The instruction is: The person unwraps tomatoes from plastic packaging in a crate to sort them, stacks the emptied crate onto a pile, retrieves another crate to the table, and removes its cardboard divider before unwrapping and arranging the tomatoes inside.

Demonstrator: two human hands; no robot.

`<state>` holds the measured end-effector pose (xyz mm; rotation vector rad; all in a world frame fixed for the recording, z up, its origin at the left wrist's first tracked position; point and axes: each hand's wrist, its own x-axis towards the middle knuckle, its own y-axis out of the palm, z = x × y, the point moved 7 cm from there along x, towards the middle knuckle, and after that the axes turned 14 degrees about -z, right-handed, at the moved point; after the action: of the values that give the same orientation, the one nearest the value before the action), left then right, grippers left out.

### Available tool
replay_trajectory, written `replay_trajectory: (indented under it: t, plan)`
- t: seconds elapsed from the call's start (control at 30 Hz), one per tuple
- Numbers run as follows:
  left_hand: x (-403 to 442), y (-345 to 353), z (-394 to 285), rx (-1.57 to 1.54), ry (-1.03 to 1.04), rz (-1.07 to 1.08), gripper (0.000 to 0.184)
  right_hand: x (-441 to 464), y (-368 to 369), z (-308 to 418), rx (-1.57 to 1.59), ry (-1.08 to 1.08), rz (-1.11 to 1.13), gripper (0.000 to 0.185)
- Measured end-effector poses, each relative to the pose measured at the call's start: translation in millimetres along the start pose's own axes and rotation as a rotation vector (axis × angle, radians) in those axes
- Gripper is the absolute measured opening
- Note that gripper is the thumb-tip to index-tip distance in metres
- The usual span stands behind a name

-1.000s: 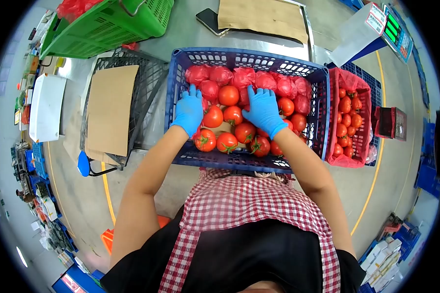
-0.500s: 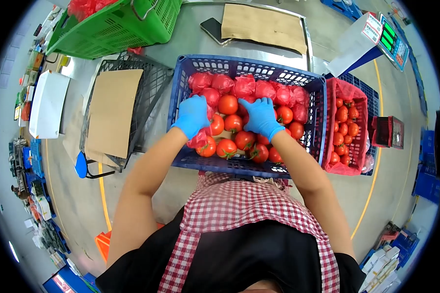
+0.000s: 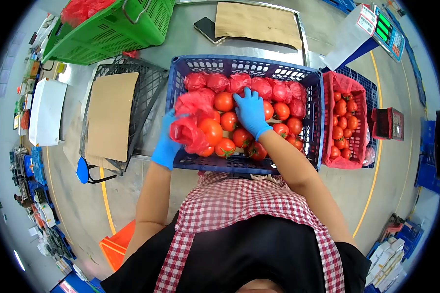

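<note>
My left hand, in a blue glove, is closed on a crumpled red plastic bag at the left side of the blue crate. A large tomato lies against the bag's right edge. My right hand, also gloved, rests over the middle of the crate among bare tomatoes, its fingers apart and its palm hidden. Several red-wrapped tomatoes line the crate's far side. Bare tomatoes fill the nearer part, with bits of brown cardboard between them.
A green crate stands at upper left, above cardboard on a black crate. A phone and brown card lie beyond. To the right are a red-lined basket of tomatoes and a scale.
My left hand has moved left and down, drawing the red bag up and open beside a large tomato. My right hand has shifted slightly left, its fingers now over the middle tomatoes.
</note>
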<state>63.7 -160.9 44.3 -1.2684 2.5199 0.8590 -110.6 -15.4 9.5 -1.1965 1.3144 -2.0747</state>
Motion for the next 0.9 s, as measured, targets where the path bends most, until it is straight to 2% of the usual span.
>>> replay_trajectory:
  t: [0.07, 0.17, 0.2, 0.23, 0.27, 0.3, 0.33, 0.37, 0.43, 0.47, 0.5, 0.53, 0.57, 0.63, 0.67, 0.7, 0.77, 0.8, 0.9]
  plan:
    - [4.6, -0.4, -23.9, 0.101, 0.216, -0.029, 0.031, 1.7, 4.0, 0.5, 0.041, -0.048, -0.03, 0.016]
    - [24.9, 9.1, -100.1, 0.358, 0.526, -0.133, 0.033, -0.4, 18.2, -2.8, 0.1, -0.159, -0.056, 0.014]
    - [8.5, 31.1, -118.6, 0.318, 0.581, -0.203, 0.028, 1.4, 21.8, -17.2, 0.218, -0.036, -0.092, 0.012]
    - [13.4, 29.9, -111.1, 0.41, 0.46, -0.183, 0.028, 2.0, 21.9, -29.1, 0.336, 0.093, -0.126, 0.01]
    - [19.5, 27.8, -103.6, 0.5, 0.337, -0.162, 0.03, -3.8, 22.8, -50.6, 0.487, 0.39, -0.204, 0.009]
    - [24.7, 26.2, -95.3, 0.587, 0.211, -0.14, 0.033, -5.5, 18.7, -68.7, 0.698, 0.688, -0.155, 0.006]
    - [34.5, 24.8, -90.2, 0.764, 0.355, -0.166, 0.044, -7.0, 27.5, -83.4, 0.905, 0.829, -0.06, 0.009]
    - [42.5, 23.8, -79.4, 1.049, 0.439, -0.261, 0.039, -9.7, 35.5, -97.3, 1.111, 0.968, 0.037, 0.012]
    - [58.9, 36.6, -49.7, 1.478, 0.753, -0.151, 0.04, -13.2, 34.6, -119.4, 1.528, 1.151, 0.024, 0.019]
    - [66.0, 42.9, -34.8, 1.531, 0.819, -0.119, 0.045, -1.2, -4.6, -109.7, 1.571, 1.323, -0.063, 0.016]
    - [71.7, 50.3, -20.2, 1.584, 0.884, -0.085, 0.051, 4.0, -18.3, -125.4, 1.551, 1.192, -0.146, 0.018]
    - [73.2, 58.3, -8.7, 1.638, 0.948, -0.05, 0.059, 10.1, -37.3, -133.6, 1.271, 1.018, -0.17, 0.018]
    - [78.3, 61.9, 8.5, 1.725, 0.884, 0.045, 0.064, 16.7, -54.6, -135.4, 0.995, 0.84, -0.187, 0.018]
    - [86.3, 68.1, 35.1, 1.891, 0.756, 0.237, 0.073, 20.5, -54.6, -101.2, 0.7, 0.567, -0.025, 0.027]
    - [93.5, 65.2, 48.1, 1.936, 0.804, 0.252, 0.072, 17.3, -52.2, -77.3, 0.548, 0.405, 0.092, 0.029]
    - [95.1, 64.9, 50.2, 1.971, 0.763, 0.172, 0.072, 14.3, -53.3, -49.2, 0.394, 0.245, 0.206, 0.031]
    - [90.7, 63.7, 57.8, 2.035, 0.666, 0.008, 0.071, -4.1, -30.0, -17.9, 0.052, -0.086, 0.193, 0.038]
    - [98.3, 53.2, 66.4, 2.072, 0.729, -0.154, 0.067, -6.3, -26.3, -6.2, -0.014, -0.082, 0.21, 0.04]
    - [104.0, 39.7, 63.7, 2.034, 0.374, -0.092, 0.073, -22.7, -5.9, 8.2, -0.186, -0.155, 0.184, 0.038]
